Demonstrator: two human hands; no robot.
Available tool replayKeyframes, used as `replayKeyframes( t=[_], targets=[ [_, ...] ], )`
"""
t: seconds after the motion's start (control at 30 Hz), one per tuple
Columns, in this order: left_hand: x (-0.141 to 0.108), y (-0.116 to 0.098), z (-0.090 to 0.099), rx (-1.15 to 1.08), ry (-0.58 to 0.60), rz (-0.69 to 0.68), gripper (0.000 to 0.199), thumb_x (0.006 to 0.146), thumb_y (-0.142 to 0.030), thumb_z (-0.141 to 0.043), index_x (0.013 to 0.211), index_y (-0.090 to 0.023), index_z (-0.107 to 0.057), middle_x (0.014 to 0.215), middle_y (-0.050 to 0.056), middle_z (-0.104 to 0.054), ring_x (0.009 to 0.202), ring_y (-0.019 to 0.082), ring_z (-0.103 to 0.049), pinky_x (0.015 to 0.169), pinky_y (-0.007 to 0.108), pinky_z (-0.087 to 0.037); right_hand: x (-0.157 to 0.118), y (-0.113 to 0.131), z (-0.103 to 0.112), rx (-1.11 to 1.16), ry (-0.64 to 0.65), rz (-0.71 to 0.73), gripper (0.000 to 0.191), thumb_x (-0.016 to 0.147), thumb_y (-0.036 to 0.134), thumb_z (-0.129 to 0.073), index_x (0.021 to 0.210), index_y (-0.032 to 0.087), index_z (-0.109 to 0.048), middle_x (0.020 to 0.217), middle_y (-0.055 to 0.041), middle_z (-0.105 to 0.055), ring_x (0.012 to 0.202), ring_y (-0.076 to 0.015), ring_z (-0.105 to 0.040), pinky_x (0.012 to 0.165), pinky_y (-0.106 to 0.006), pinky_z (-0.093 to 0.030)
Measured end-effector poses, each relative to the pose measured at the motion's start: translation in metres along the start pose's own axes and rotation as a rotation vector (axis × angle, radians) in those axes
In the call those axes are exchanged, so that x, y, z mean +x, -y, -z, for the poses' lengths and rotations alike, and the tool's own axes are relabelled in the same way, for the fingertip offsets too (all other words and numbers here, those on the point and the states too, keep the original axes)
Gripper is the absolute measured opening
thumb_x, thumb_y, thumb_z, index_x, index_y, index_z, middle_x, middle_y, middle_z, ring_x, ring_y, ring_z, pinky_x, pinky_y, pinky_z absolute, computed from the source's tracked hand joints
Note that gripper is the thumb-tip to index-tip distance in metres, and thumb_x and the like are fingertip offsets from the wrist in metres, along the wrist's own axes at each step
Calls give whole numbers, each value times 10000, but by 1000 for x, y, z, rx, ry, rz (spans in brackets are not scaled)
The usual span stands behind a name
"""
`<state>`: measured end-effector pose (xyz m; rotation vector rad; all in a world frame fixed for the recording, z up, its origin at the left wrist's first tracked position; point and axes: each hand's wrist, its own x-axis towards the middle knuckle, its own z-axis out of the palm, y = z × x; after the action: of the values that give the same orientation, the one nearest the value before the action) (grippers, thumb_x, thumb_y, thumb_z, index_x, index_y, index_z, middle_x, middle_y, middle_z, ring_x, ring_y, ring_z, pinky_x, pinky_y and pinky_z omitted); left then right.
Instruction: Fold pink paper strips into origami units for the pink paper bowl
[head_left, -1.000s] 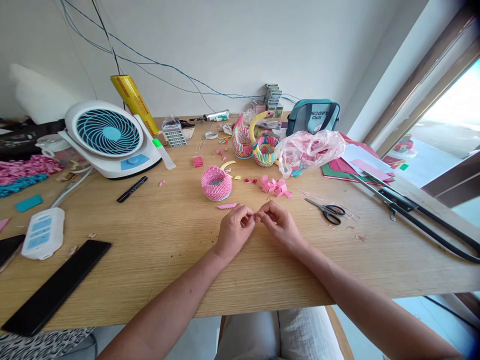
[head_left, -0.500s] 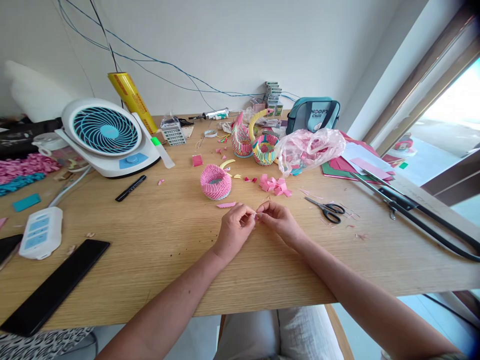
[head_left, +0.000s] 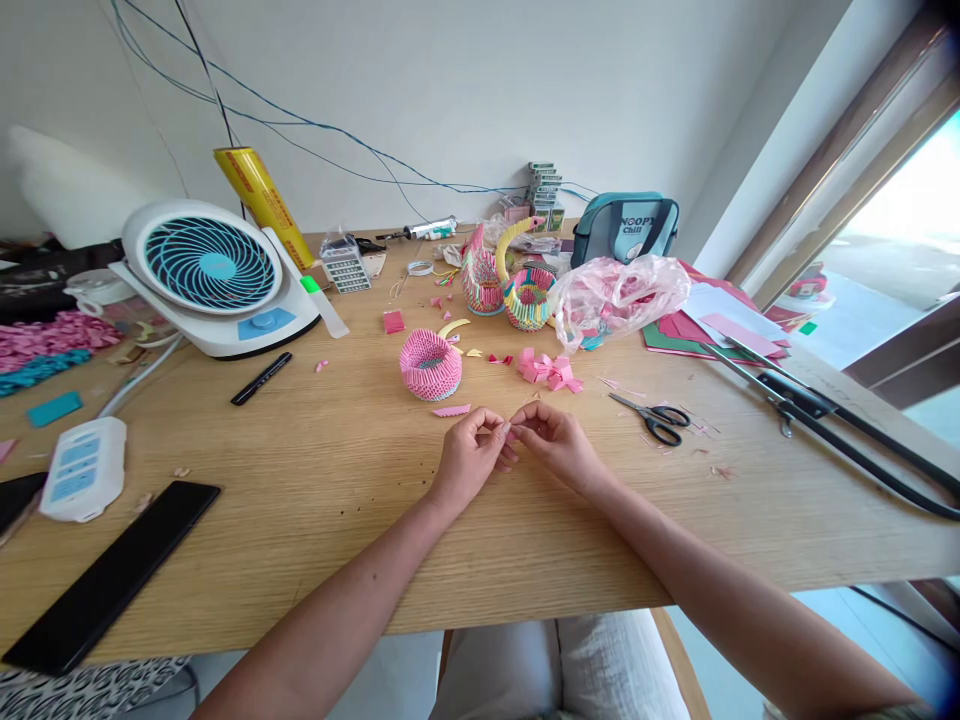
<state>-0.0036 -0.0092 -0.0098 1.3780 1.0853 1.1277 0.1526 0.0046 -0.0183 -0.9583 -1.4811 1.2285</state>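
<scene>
My left hand (head_left: 471,452) and my right hand (head_left: 553,440) meet fingertip to fingertip just above the table. Both pinch a small pale pink piece of paper (head_left: 509,433), mostly hidden by the fingers. Beyond my left hand lies a pink folded paper strip (head_left: 451,410). Behind it stands a pink basket of folded paper pieces (head_left: 430,366) with a yellow curved neck (head_left: 454,327). Several pink paper slips (head_left: 550,369) are heaped beyond my right hand, near small red folded pieces (head_left: 500,359).
Scissors (head_left: 651,417) lie to the right, near a paper cutter (head_left: 795,395) and coloured sheets (head_left: 720,315). Two paper swans (head_left: 527,298) and a plastic bag (head_left: 619,300) stand farther back. Leftward are a fan (head_left: 214,270), a black marker (head_left: 262,378) and a long black object (head_left: 112,575).
My fingers have shifted slightly around the small paper piece, and the lower fingers of my left hand now show more beneath it. Everything else on the table stays put.
</scene>
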Motion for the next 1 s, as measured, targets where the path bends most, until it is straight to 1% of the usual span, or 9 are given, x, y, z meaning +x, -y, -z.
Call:
replayKeyframes(
  t=[0.07,0.17,0.33,0.5,0.6,0.7,0.8,0.9,1.0],
  targets=[
    [1,-1,0,-51,-22,21,252,830,-410,-608,794,-174,-527,713,-10,-600,587,143,-654,478,260,-579,-1,4,-2,-11,30,-38,302,809,469,-660,876,178,-611,787,-17,-637,698,-138,-575,645,-263,-451],
    [2,-2,0,-97,-45,35,264,811,-417,-629,797,-174,-527,720,-13,-584,638,157,-663,482,269,-586,-2,2,-4,3,53,-80,321,803,486,-661,836,174,-592,751,-8,-628,670,-134,-566,614,-253,-434],
    [3,0,1,-36,-21,-4,223,800,-379,-635,833,-161,-597,741,11,-598,660,153,-638,452,232,-564,0,-7,-3,-30,20,-39,272,814,428,-655,778,175,-564,717,-1,-614,658,-130,-552,606,-251,-415],
    [6,4,2,-4,-32,-21,219,795,-368,-642,778,-153,-606,679,1,-568,604,123,-583,413,192,-523,0,-4,-3,-93,5,-14,263,824,418,-635,765,167,-578,701,3,-585,642,-125,-530,600,-254,-402],
    [6,3,1,-83,-36,28,249,775,-386,-671,769,-145,-607,664,2,-576,613,125,-589,426,196,-530,0,-2,-4,-14,20,-49,303,812,463,-640,762,173,-565,696,1,-596,630,-127,-537,587,-256,-408],
    [5,-1,-1,-195,-32,106,287,752,-407,-697,811,-133,-637,753,33,-627,686,147,-630,472,221,-563,1,-2,-4,62,-12,-97,333,779,490,-674,758,182,-550,671,8,-601,583,-119,-531,555,-251,-412],
    [3,-6,-2,-272,-36,154,311,738,-415,-711,858,-131,-666,845,54,-648,736,155,-642,510,242,-583,1,-4,-4,94,-63,-108,347,748,496,-708,748,187,-549,633,21,-588,541,-108,-515,527,-243,-416],
    [2,-8,-4,-276,-45,164,293,705,-377,-741,847,-131,-670,810,49,-655,733,156,-639,523,250,-586,1,-4,-4,138,-78,-113,359,728,506,-725,752,189,-556,648,11,-612,566,-118,-553,543,-250,-456],
    [2,-7,-5,-260,-67,161,254,690,-334,-744,821,-132,-661,745,32,-649,691,144,-627,516,243,-578,0,-3,-4,201,-55,-123,359,727,502,-730,773,188,-562,676,-1,-641,615,-133,-603,594,-271,-508]
  ],
)
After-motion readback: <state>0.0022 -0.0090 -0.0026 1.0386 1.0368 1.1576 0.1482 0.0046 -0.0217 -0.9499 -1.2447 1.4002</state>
